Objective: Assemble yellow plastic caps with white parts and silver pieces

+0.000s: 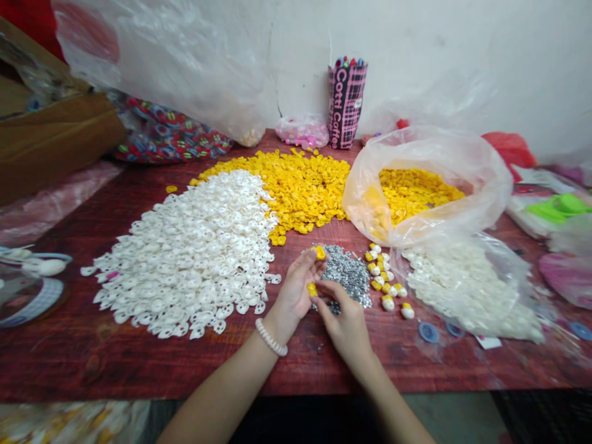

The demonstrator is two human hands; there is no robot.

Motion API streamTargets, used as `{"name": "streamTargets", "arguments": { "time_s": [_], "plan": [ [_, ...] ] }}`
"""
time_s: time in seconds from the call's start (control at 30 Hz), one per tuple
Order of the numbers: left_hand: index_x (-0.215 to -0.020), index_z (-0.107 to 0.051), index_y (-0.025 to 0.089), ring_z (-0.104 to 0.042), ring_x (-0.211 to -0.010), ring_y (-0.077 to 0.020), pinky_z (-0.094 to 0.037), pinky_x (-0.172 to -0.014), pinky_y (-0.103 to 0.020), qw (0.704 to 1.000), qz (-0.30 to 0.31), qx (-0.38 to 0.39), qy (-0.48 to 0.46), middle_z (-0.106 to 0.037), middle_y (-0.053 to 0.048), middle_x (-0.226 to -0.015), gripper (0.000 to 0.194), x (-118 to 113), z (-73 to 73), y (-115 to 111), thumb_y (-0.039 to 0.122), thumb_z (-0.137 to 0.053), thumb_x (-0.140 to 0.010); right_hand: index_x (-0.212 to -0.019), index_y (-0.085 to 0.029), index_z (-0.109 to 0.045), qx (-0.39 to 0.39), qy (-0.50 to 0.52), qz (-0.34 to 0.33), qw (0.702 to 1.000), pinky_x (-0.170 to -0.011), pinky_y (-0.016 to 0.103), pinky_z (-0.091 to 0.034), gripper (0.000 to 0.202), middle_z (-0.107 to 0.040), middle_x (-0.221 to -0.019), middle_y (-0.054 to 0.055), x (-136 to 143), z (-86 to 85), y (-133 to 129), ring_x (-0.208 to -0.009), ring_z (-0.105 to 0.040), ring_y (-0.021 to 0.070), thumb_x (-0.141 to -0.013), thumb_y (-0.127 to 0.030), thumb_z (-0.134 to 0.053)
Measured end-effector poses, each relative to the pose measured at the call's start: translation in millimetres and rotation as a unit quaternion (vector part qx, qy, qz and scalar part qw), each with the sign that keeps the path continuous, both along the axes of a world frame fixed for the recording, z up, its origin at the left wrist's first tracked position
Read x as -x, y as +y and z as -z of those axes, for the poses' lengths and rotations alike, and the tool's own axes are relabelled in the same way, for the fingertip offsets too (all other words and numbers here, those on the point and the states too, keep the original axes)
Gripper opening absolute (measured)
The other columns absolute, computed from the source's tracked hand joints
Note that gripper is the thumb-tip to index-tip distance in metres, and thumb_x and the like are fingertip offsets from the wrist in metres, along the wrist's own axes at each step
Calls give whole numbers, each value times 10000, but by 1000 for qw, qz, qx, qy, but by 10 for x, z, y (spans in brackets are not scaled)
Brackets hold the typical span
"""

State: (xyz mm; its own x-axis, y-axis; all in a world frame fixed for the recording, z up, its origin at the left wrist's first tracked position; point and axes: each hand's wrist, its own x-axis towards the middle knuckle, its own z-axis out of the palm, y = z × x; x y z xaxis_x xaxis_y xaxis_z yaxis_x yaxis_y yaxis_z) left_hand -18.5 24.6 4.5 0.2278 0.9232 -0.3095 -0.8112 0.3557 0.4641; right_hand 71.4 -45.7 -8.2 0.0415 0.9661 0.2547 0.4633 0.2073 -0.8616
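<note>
My left hand [296, 288], palm turned up and a pale coiled band on its wrist, has a small yellow plastic piece [320, 252] at its fingertips. Over that palm, my right hand [346, 322] pinches another small yellow plastic piece [312, 289] between thumb and finger. Just behind both hands lies a pile of tiny silver bits [349, 274], partly covered by them. To the left spreads a big heap of flat white plastic pieces with holes [194, 253]. Farther back is a heap of yellow plastic pieces [305, 185]. Several joined yellow-and-white pieces [387, 302] sit right of the silver pile.
An open clear bag [485, 172] holds more yellow pieces at the right. Beside it lies a bag of whitish pieces [472, 283]. A Cotti Coffee bag [346, 108] stands against the wall. A cardboard box [55, 142] and a headband [37, 302] occupy the left side.
</note>
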Motion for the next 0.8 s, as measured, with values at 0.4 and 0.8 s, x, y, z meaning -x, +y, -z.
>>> {"name": "streamTargets", "arguments": {
  "time_s": [0.4, 0.8],
  "plan": [
    [-742, -643, 137, -639, -766, -141, -478, -750, -256, 999, 7, 37, 10, -671, -24, -750, 189, -20, -2, -40, 264, -741, -642, -1132, -233, -580, -62, 2, -59, 996, -966, 355, -463, 328, -629, -1160, 55, 47, -64, 28, -1098, -577, 182, -839, -125, -480],
    [-734, -648, 150, -542, -608, -73, -414, -621, -206, 999, -16, -1, 33, -624, 23, -688, 198, 15, 6, -19, 263, -760, -615, -1039, -252, -654, -68, -42, 5, 997, -871, 366, -511, 252, -659, -1024, 71, 106, -102, 77, -963, -619, 200, -842, -157, -528]
  ]
}}
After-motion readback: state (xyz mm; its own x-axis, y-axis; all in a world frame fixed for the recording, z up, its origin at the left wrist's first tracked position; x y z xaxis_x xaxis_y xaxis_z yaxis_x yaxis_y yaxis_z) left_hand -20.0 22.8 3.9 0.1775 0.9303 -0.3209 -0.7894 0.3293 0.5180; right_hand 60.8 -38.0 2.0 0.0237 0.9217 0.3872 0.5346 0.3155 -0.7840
